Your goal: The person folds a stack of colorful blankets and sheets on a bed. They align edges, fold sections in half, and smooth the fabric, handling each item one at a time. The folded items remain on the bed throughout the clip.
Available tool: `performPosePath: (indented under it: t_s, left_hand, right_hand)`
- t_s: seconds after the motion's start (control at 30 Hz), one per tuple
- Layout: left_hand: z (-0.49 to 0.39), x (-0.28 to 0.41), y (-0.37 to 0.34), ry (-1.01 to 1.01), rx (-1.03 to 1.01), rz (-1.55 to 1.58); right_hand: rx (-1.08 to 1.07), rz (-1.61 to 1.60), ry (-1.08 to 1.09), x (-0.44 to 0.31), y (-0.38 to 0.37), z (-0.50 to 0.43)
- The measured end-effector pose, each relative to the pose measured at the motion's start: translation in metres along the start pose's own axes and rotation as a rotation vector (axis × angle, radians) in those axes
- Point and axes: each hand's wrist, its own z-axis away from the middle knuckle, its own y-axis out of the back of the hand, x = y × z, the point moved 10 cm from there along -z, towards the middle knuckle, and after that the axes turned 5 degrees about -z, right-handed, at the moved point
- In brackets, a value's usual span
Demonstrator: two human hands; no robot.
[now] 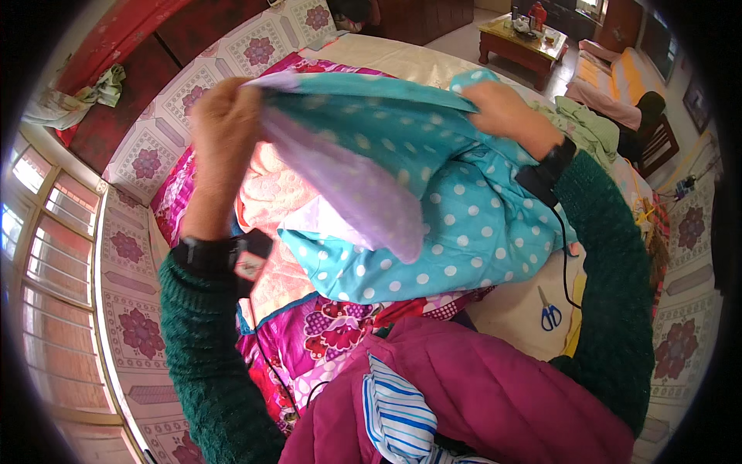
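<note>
A turquoise cloth with white dots [458, 232] and a lilac side is held up before me, its top edge stretched between both hands. My left hand [229, 116] grips the lilac-edged corner at the upper left. At the upper right my right hand [501, 110] is closed on the turquoise edge. The lower part of the cloth lies bunched over a peach towel-like cloth [278, 185] and a magenta floral cover [336, 330]. Both wrists wear black straps with small devices and cables.
Blue-handled scissors [549, 313] lie on the pale surface at the right. A crumpled light green cloth [588, 127] is beyond my right wrist. Tiled wall [145, 162] and a barred window [61, 261] stand at the left. Farther off are a low table [522, 43] and a sofa [614, 75].
</note>
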Motion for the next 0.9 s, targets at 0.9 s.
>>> performPosePath:
  t_s: [0.9]
  left_hand:
    - [0.042,-0.203,0.194,0.19,0.242,-0.08]
  right_hand:
    - [-0.184,-0.75,-0.504,0.092,-0.11,0.037]
